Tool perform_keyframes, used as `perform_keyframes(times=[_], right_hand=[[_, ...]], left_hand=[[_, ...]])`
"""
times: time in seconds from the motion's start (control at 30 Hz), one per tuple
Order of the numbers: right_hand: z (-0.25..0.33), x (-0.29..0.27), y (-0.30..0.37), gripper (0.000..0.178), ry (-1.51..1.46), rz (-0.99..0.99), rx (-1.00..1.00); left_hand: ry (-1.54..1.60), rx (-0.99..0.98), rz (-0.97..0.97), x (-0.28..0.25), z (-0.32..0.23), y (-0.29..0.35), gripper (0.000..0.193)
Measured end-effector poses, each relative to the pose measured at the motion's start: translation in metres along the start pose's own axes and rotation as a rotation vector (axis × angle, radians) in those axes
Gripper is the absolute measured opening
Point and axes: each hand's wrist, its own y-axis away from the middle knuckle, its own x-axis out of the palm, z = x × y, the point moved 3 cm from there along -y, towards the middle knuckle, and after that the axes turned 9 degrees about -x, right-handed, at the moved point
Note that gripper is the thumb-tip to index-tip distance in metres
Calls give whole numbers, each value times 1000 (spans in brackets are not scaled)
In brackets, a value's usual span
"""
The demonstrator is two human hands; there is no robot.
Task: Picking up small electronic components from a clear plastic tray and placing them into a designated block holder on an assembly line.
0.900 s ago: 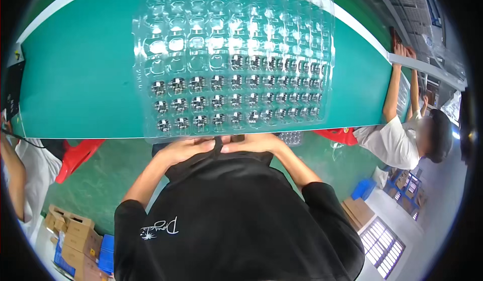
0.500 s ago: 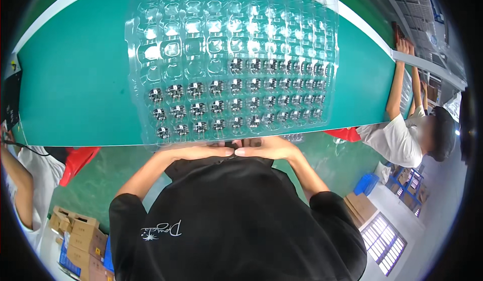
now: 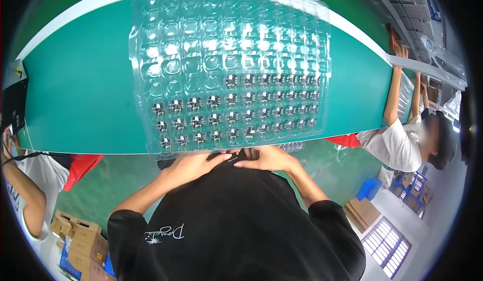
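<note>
Clear plastic blister tray (image 3: 229, 64) lies on the green belt (image 3: 80, 90), near rows filled with small dark parts (image 3: 236, 115). I see left hand (image 3: 188, 166) and right hand (image 3: 269, 158) meeting at its near edge; grip unclear.

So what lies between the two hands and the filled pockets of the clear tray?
Head view: only the clear tray's near rim; left hand and right hand meet just beneath it.

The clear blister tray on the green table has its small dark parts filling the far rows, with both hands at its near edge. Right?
Not quite. In the head view the small dark parts fill the near rows of the clear blister tray; the far rows are empty. Both the left hand and right hand are at its near edge.
</note>
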Motion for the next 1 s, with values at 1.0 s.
perform_keyframes(times=[1.0], right_hand=[[111,-245,58,32,147,-824,-403]], left_hand=[[-170,151,272,-13,-10,19,36]])
